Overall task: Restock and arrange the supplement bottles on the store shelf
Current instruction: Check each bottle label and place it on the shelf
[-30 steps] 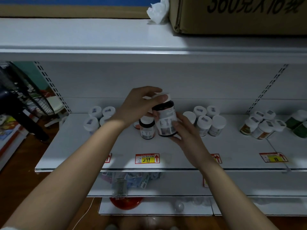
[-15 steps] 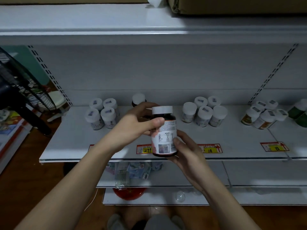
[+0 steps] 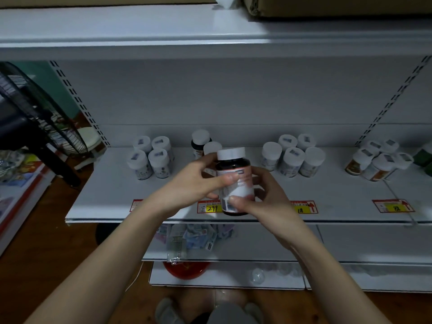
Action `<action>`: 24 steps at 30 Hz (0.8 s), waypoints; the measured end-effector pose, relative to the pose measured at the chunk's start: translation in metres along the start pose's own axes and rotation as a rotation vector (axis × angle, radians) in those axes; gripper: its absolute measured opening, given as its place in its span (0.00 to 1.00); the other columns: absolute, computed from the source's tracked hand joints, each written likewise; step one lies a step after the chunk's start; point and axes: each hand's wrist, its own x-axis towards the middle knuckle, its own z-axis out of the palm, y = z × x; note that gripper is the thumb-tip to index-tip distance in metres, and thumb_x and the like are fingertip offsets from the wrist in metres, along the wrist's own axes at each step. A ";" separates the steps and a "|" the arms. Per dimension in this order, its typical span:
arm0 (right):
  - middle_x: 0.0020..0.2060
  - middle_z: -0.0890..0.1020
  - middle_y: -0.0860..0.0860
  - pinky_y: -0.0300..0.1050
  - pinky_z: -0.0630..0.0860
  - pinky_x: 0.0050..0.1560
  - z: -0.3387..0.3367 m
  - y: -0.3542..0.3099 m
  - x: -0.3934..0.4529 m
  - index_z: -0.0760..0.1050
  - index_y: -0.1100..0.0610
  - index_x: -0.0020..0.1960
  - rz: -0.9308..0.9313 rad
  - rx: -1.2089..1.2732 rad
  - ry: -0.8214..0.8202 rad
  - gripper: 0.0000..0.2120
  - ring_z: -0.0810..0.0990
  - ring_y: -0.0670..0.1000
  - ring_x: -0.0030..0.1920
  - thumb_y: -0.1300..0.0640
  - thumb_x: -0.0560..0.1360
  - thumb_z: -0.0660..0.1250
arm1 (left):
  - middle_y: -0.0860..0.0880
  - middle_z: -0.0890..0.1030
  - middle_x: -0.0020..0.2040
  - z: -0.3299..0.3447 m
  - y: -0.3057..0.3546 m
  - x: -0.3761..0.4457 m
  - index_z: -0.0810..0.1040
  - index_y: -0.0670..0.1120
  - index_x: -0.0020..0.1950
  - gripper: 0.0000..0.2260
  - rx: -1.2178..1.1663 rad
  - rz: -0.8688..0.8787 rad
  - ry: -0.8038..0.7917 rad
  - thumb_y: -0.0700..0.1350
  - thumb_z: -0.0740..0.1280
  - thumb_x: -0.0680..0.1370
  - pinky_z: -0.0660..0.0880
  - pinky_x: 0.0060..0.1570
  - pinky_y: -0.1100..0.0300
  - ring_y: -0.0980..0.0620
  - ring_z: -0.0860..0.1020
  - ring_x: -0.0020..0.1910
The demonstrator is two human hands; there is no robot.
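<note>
Two hands share one dark supplement bottle [image 3: 234, 181] in the head view, holding it upright in the air above the front edge of the white shelf [image 3: 112, 195]. The left hand [image 3: 194, 183] comes in from the left with its fingers curled round the bottle's side and its thumb laid across the label. The right hand [image 3: 268, 197] grips the lower part from the right, its thumb pressed on the label near the base and its fingers wrapped behind. The bottle has a white cap and a white and red label.

Directly behind it, two more dark bottles [image 3: 201, 143] with white caps stand near the back of the shelf, partly hidden by the left hand. A group of four white-capped bottles [image 3: 152, 157] stands to the left, and a group of five white bottles [image 3: 292, 157] to the right. Farther right sits a cluster of orange-labelled bottles [image 3: 376, 162], with green bottles [image 3: 424, 157] at the frame's edge. A price tag reading 299 [image 3: 210, 206] is fixed on the shelf's front lip, just below the hands. A black fan [image 3: 35, 127] stands at the far left. A cardboard box [image 3: 339, 5] rests on the upper shelf.
</note>
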 end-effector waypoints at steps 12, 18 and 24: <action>0.60 0.83 0.54 0.56 0.75 0.66 -0.005 0.002 -0.001 0.71 0.52 0.71 0.047 0.317 -0.205 0.23 0.81 0.55 0.62 0.54 0.76 0.64 | 0.42 0.81 0.60 0.003 0.003 -0.005 0.73 0.39 0.65 0.22 -0.258 -0.053 0.152 0.44 0.73 0.74 0.81 0.55 0.46 0.47 0.82 0.58; 0.56 0.82 0.42 0.39 0.78 0.53 -0.002 -0.002 0.001 0.72 0.44 0.66 -0.056 -0.041 0.053 0.27 0.80 0.39 0.55 0.54 0.70 0.77 | 0.56 0.82 0.57 0.014 0.001 -0.010 0.75 0.58 0.64 0.28 -0.134 -0.018 0.123 0.62 0.74 0.66 0.81 0.54 0.46 0.55 0.82 0.56; 0.58 0.74 0.43 0.25 0.73 0.46 0.007 -0.002 0.002 0.68 0.34 0.61 -0.152 -0.169 0.069 0.28 0.75 0.32 0.54 0.52 0.69 0.78 | 0.46 0.80 0.59 0.014 -0.001 -0.006 0.74 0.54 0.66 0.27 -0.188 -0.024 0.198 0.52 0.76 0.68 0.82 0.53 0.45 0.50 0.83 0.55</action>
